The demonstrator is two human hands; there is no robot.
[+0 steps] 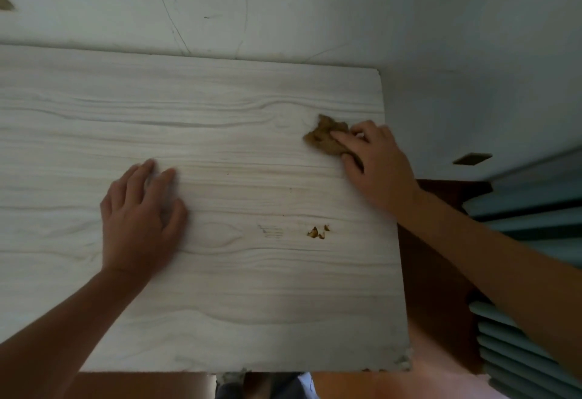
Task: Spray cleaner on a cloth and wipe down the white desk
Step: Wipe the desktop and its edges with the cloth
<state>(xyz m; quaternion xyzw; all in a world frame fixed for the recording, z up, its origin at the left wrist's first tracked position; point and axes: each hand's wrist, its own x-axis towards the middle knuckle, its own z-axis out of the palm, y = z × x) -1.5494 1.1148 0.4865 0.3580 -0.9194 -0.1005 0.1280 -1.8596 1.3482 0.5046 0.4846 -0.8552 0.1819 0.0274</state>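
- Worktop (239, 298): white, pale wood-grain print, fills most of the view. Its far edge meets the wall and its right edge runs down to a near corner.
- Cloth (324, 137): brown and crumpled into a small wad. It lies on the worktop near the far right corner, just inside the right edge.
- Right hand (378, 162): on the cloth, with the arm reaching in across the right edge of the worktop.
- Right fingers (341, 139): the index lies straight over the top of the cloth, the others bend down at its right side, and the thumb closes against its near edge. The wad is gripped between them and held down on the surface.
- Left hand (138, 216): palm down on the worktop, left of centre, well apart from the cloth and holding nothing.
- Left fingers (148, 168): loosely spread and pointing toward the wall; tips blurred.
- Crumbs (318, 232): a few small brown bits on the worktop between the hands, nearer the right edge and nearer than the cloth.
- Scuff (271, 231): faint grey lines just left of the crumbs.
- Chip (403, 361): rough, broken edge at the near right corner of the worktop.
- Wall (299, 5): pale, with thin dark scratch lines above the worktop.
- Cabinet (441, 257): dark brown, beside the right edge, partly hidden by the right arm.
- Slats (529, 209): blue-grey, horizontal, at far right.
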